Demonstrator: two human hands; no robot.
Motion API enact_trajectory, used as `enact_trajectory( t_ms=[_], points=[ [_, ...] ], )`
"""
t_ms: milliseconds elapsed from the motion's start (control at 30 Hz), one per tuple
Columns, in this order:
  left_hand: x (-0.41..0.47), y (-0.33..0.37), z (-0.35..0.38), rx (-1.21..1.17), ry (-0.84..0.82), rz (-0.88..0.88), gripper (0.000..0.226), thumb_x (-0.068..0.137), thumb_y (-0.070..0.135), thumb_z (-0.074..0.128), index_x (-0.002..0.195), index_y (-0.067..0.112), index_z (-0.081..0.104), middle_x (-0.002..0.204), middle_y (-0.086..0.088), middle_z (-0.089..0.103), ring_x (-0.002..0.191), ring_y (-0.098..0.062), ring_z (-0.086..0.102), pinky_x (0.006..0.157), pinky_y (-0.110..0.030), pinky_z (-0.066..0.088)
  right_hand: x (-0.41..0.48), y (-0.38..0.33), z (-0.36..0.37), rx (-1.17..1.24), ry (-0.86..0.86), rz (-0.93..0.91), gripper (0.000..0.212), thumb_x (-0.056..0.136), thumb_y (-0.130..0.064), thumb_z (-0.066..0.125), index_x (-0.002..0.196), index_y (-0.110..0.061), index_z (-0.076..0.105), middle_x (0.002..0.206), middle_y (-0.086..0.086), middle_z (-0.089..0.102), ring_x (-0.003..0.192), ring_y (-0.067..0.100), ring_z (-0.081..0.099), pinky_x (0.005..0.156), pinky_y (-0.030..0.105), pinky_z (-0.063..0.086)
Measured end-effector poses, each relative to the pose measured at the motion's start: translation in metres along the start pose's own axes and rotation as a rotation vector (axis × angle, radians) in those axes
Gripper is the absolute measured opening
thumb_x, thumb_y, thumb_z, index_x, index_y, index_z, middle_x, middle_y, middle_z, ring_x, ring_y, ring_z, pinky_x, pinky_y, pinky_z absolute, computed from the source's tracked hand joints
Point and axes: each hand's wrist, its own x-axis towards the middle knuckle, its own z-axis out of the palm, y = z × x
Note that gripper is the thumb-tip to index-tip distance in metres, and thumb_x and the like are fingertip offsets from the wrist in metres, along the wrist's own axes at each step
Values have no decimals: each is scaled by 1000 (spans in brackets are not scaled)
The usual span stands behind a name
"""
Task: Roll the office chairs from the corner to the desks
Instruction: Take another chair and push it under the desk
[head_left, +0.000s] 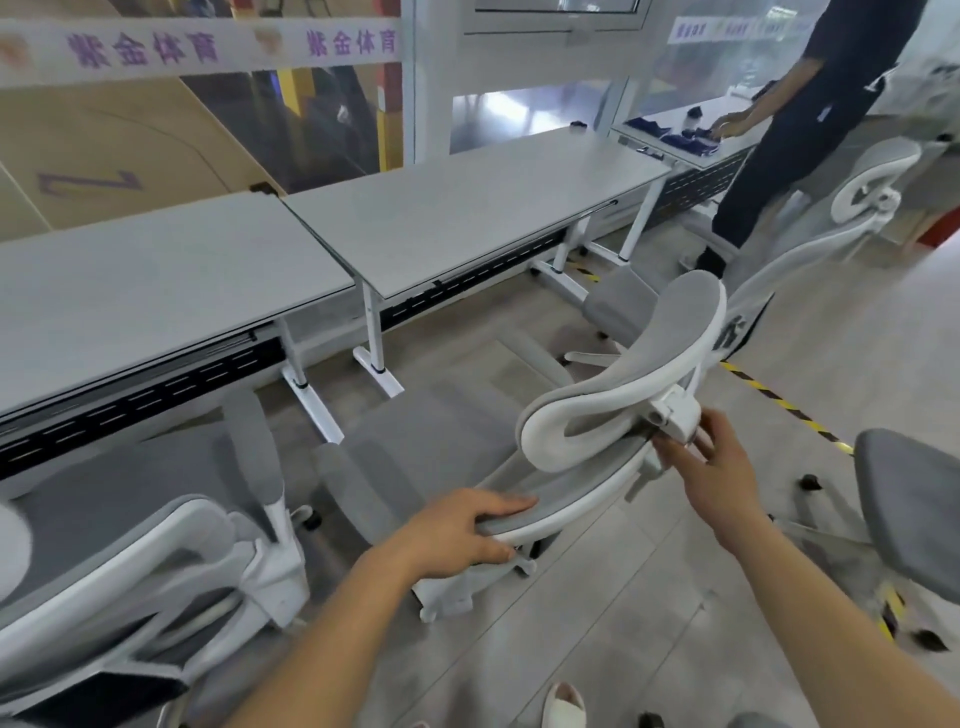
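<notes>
A grey-and-white office chair stands in front of me, facing the middle desk. My left hand grips the top edge of its mesh backrest. My right hand holds the white bracket under its curved headrest. A second chair of the same kind sits at the lower left, pushed against the left desk. A third chair stands at the right, near the far desk.
A fourth chair stands at the right edge, beside yellow-black floor tape. A person in dark clothes leans on the far right desk. White desk legs stand ahead of the chair. Glass partitions back the desks.
</notes>
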Motion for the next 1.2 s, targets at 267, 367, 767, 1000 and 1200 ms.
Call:
enact_trajectory(
  t_ms=[267,367,767,1000,1200],
  points=[
    [-4,-3,-7,16,-32,11,63,82,28,74,135,51,48,135,39,46,128,12,40,108,-12,29,-10,1,8,9,28,-1,36,90,-30,67,120,-33,48,127,-16,54,123,7,47,95,38,45],
    [-7,-2,-15,14,-66,-12,62,83,26,73,133,54,48,134,40,44,127,10,42,108,-15,32,-15,2,11,-11,27,-5,36,90,-33,65,121,-33,47,121,-22,54,123,6,45,96,39,44],
    [-7,-5,-18,16,-37,-22,60,81,32,75,127,61,49,135,28,53,126,4,46,109,-23,36,-17,0,16,-1,-11,-2,36,93,-34,61,123,-38,41,127,-12,49,123,9,42,100,41,41],
    [-7,-8,-15,19,-10,-28,59,80,36,76,125,65,50,133,25,56,122,2,51,104,-17,37,-15,8,17,13,3,-3,41,92,-36,62,127,-37,41,129,-7,52,125,19,47,102,48,43],
    [-11,-6,-13,-9,27,-66,60,78,34,79,125,60,53,133,25,56,123,2,50,110,-26,37,-10,15,13,5,-39,-47,47,90,-38,64,130,-34,40,130,-10,49,122,17,47,102,45,42]
  ],
)
